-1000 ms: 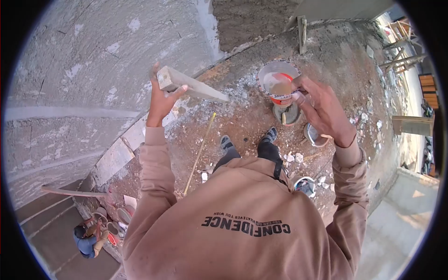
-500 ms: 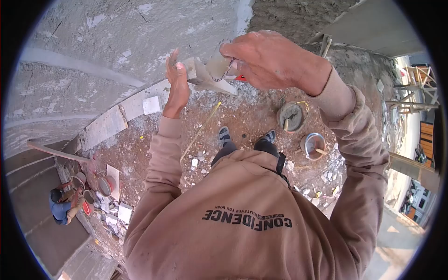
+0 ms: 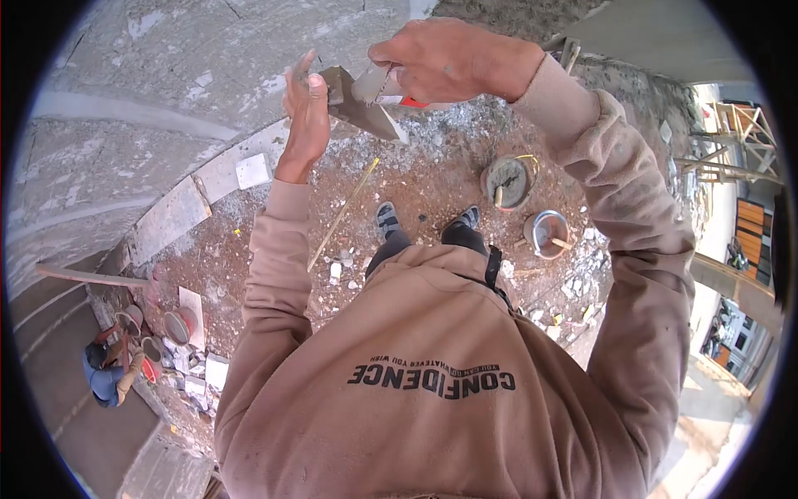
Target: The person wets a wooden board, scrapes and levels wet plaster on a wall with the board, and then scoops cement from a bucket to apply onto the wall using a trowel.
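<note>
My left hand (image 3: 307,125) is raised at upper centre, fingers stretched out and thumb up. Its palm side is close to a grey-brown, wedge-shaped piece (image 3: 359,108) that tapers downward; whether they touch is unclear. My right hand (image 3: 453,62) is closed, with fingers and thumb pinched on a pale, rounded piece (image 3: 371,85) beside the wedge. A thin, dark-and-white twisted cord (image 3: 385,81) runs over the pale piece. Just under my right fingers a small red patch (image 3: 413,102) shows. The exact kind of these pieces cannot be made out.
A rough grey wall (image 3: 166,75) rises ahead. On the rubble-strewn ground stand a bucket of grey mortar (image 3: 507,181) and another bucket (image 3: 546,234). A yellow strip (image 3: 345,212) lies before my feet. At lower left, a person (image 3: 108,366) crouches near buckets and broken pieces.
Both hands have moved up and slightly left in view, with the pale piece, cord and wedge. The wedge's near face now looks darker. The ground and buckets have shifted slightly with the view.
</note>
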A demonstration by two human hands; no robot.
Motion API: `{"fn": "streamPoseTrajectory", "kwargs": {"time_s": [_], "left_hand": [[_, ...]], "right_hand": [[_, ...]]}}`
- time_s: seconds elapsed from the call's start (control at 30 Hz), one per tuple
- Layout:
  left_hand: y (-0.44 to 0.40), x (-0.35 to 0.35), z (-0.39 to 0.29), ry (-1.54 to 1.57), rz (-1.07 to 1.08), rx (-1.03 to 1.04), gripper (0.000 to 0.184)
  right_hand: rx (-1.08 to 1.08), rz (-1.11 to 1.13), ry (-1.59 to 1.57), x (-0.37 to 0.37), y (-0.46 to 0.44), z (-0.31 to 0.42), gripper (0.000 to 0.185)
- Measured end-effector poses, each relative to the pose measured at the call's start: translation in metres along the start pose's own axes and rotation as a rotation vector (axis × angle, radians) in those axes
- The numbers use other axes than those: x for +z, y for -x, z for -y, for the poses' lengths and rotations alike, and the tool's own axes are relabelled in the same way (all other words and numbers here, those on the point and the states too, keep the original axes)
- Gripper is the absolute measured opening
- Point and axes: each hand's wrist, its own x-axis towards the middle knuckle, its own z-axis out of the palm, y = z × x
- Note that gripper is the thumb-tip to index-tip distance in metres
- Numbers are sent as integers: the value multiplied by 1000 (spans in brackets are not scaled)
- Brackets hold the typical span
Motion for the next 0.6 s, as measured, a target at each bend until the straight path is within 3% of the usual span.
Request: {"fn": "streamPoseTrajectory", "kwargs": {"time_s": [0.27, 0.6], "left_hand": [[-16, 22, -13, 31, 82, 67, 81], [-32, 65, -28, 67, 149, 118, 77]], "right_hand": [[157, 22, 2, 68, 26, -56, 22], [220, 59, -9, 90, 40, -70, 29]]}}
